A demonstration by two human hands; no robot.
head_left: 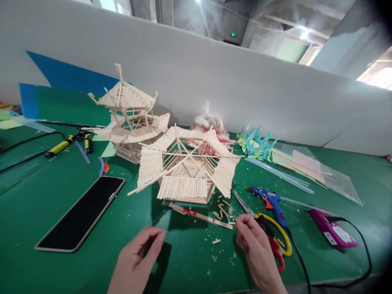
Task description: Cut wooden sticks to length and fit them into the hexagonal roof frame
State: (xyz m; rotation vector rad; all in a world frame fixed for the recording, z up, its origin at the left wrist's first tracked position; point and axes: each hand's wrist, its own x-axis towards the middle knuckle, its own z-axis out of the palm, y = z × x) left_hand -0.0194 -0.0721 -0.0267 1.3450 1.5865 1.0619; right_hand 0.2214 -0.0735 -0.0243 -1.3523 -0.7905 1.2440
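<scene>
Low in the head view, my left hand is curled over the green table, thumb and forefinger together, and nothing shows between them. My right hand is closed in a pinch beside the scissors; whatever its fingertips may hold is hidden. Just left of those fingertips lie thin wooden sticks with red marks. Beyond both hands stands an open-topped pavilion frame made of wooden sticks, with slatted roof panels around it. Short cut stick pieces are scattered at its right front.
A finished-looking stick pagoda stands behind left. A phone lies at left, with pliers beyond. On the right are a blue glue gun, clear glue sticks, a purple device with a black cable, and folded paper pieces.
</scene>
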